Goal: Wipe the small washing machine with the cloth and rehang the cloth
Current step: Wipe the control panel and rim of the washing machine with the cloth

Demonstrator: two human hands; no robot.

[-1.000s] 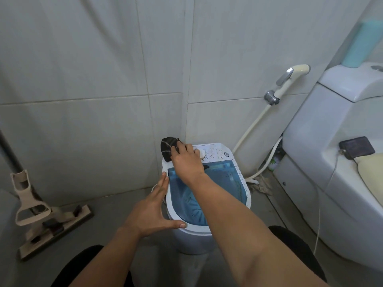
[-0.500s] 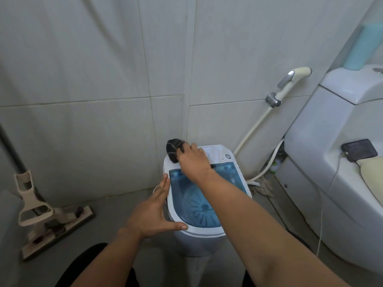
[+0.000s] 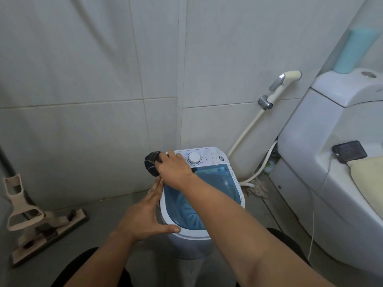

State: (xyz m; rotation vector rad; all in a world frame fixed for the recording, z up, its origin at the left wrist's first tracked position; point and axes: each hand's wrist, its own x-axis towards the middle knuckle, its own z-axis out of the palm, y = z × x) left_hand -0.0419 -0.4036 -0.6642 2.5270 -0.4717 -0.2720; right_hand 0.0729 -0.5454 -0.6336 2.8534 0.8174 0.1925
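Now the right hand (image 3: 174, 168), clenched around a bunched dark cloth (image 3: 152, 163), presses it at the back-left corner of the small washing machine (image 3: 204, 200) — a shade lower on that corner than half a second ago, when the wad sat higher against the wall side. The white dial (image 3: 194, 158) on the control panel, covered by the hand in the preceding frames, is again in plain sight, which suggests the wiping is working off the panel and down the left edge. The left hand (image 3: 143, 214) grasps nothing; it lies flat and spread against the machine's left rim, thumb along the front lip, seemingly steadying the tub as before. The blue lid and front shell look yet to be wiped — rehanging appears some way off.
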